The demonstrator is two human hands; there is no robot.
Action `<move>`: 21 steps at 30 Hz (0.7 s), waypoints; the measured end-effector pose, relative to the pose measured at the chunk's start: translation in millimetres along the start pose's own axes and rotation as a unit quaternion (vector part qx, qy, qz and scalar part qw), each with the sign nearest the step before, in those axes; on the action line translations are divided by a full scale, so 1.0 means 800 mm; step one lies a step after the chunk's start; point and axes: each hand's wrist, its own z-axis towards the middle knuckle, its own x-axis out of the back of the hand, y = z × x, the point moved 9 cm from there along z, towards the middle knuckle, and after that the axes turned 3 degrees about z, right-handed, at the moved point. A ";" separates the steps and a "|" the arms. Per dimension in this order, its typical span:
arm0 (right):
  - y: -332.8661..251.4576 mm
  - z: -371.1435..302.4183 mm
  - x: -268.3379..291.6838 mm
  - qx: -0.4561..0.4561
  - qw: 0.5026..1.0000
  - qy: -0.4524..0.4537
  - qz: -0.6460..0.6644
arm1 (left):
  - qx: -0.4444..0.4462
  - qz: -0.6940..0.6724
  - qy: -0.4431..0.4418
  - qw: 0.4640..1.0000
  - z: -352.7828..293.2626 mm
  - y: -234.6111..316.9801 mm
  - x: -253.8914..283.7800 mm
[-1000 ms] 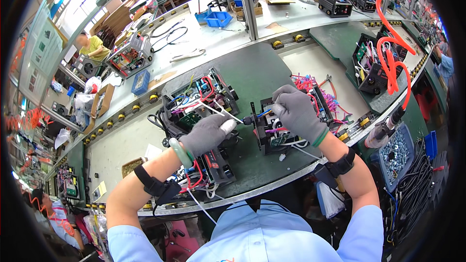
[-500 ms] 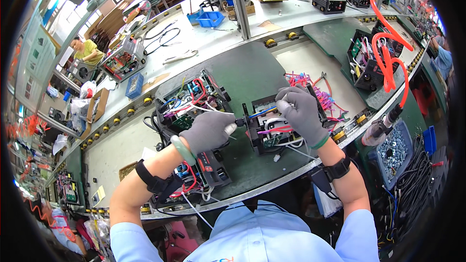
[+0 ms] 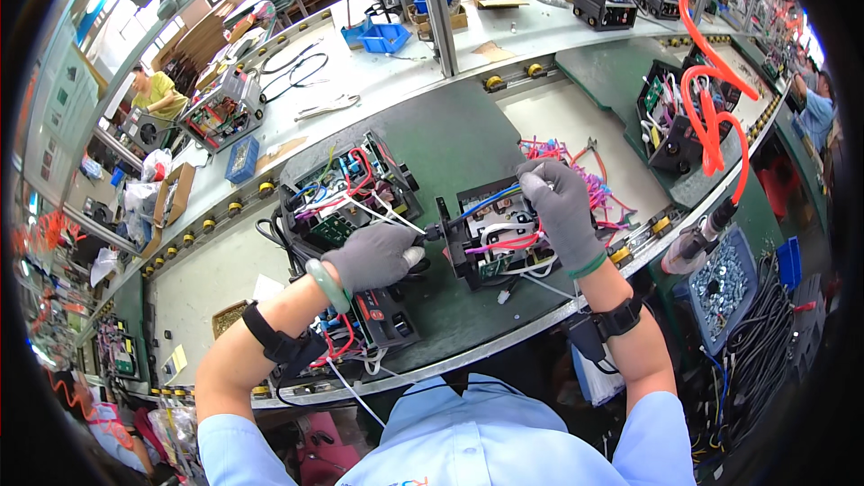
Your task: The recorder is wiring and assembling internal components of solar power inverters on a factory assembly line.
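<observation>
On the green board in front of me stands an open black device housing (image 3: 495,256) with pink, white and blue wires inside. My right hand (image 3: 565,216), in a grey glove, is closed over its far right part, thumb and fingertips pinching the blue wires (image 3: 490,202). These run to a black cable fitting (image 3: 433,233) on the housing's left panel. Just left of that fitting is my gloved left hand (image 3: 373,256), its fingers curled together; what they hold is hidden. Under and beyond my left hand lies a second open housing (image 3: 351,193) with red, white and blue wires.
Pink and purple wires (image 3: 585,189) lie beside the housing on the right. A power screwdriver (image 3: 697,243) hangs from a red coiled hose (image 3: 711,108) above a blue bin of screws (image 3: 724,279). A third housing (image 3: 373,310) is near my left forearm. Another person (image 3: 162,94) works far left.
My left hand has drawn slightly back from the cable fitting. The blue wires now bow up more visibly to my right hand, which stays pinched. The whole view has shifted a little.
</observation>
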 end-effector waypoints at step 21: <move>-0.008 0.001 -0.039 -0.030 0.977 -0.193 -0.083 | -0.065 -0.204 0.198 0.957 0.056 0.068 0.046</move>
